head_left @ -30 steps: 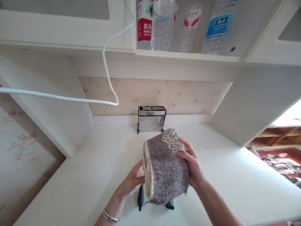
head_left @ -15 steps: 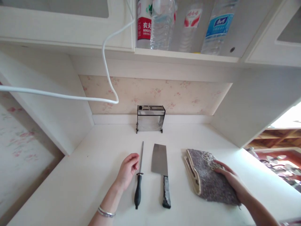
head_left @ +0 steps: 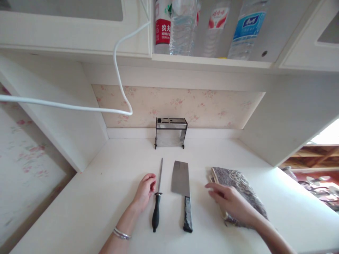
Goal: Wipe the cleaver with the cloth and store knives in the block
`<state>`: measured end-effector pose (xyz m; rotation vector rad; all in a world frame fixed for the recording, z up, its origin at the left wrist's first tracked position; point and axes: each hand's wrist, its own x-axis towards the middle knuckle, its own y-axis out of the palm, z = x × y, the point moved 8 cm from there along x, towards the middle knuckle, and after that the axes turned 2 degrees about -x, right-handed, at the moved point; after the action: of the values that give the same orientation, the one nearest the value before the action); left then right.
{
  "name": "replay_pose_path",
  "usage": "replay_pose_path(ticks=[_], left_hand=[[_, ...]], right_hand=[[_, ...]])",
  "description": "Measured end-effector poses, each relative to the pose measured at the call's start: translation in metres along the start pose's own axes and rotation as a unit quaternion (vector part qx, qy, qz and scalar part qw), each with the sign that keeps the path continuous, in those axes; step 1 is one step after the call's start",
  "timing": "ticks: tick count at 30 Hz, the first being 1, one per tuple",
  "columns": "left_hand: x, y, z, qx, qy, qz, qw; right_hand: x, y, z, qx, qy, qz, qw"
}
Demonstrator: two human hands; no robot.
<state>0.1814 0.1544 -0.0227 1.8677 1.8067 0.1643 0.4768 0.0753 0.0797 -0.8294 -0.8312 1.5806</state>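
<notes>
My left hand [head_left: 145, 190] rests on the white counter [head_left: 106, 197] with its fingers curled in, just left of a honing steel [head_left: 156, 213] with a black handle. Nothing shows between those fingers. To the right of the steel lies a cleaver [head_left: 180, 179], blade away from me, its dark handle wrapped and worn. My right hand [head_left: 233, 203] is over a folded grey-brown cloth [head_left: 241, 180], fingers stretched out leftward past its left edge. It hides part of the cloth; whether the palm touches it I cannot tell.
A knife rack [head_left: 171, 137] with a slotted top stands at the back against the wall. A white cable [head_left: 79, 108] hangs across the upper left. Several plastic bottles [head_left: 182, 28] stand on the shelf above. White side panels [head_left: 288, 113] border the counter.
My right hand has moved left across the cloth, from its right side to past its left edge. My left hand, the steel and the cleaver stay put. The view has shifted slightly.
</notes>
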Motion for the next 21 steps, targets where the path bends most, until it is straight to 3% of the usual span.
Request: replay_pose_path(ticks=[2, 4, 8, 12, 16, 21], left_hand=[[0.0, -0.001, 0.0, -0.005, -0.003, -0.002, 1.0], [0.0, -0.003, 0.0, -0.009, -0.005, -0.008, 1.0], [0.001, -0.004, 0.001, -0.016, -0.006, -0.018, 1.0], [0.002, -0.004, 0.001, -0.021, -0.011, -0.019, 1.0], [0.004, -0.006, 0.002, -0.026, -0.021, -0.024, 0.999], [0.007, -0.008, 0.003, -0.042, -0.025, -0.038, 0.998]], right_hand=[[-0.002, 0.028, 0.038, -0.014, -0.068, 0.102, 0.992], [-0.001, 0.05, 0.058, -0.058, -0.108, 0.158, 0.98], [0.006, 0.082, 0.063, -0.148, -0.137, 0.201, 0.959], [0.008, 0.097, 0.065, -0.174, -0.148, 0.231, 0.946], [0.007, 0.082, 0.076, -0.202, -0.157, 0.217, 0.942], [0.023, 0.027, 0.083, -0.154, -0.098, 0.117, 0.976]])
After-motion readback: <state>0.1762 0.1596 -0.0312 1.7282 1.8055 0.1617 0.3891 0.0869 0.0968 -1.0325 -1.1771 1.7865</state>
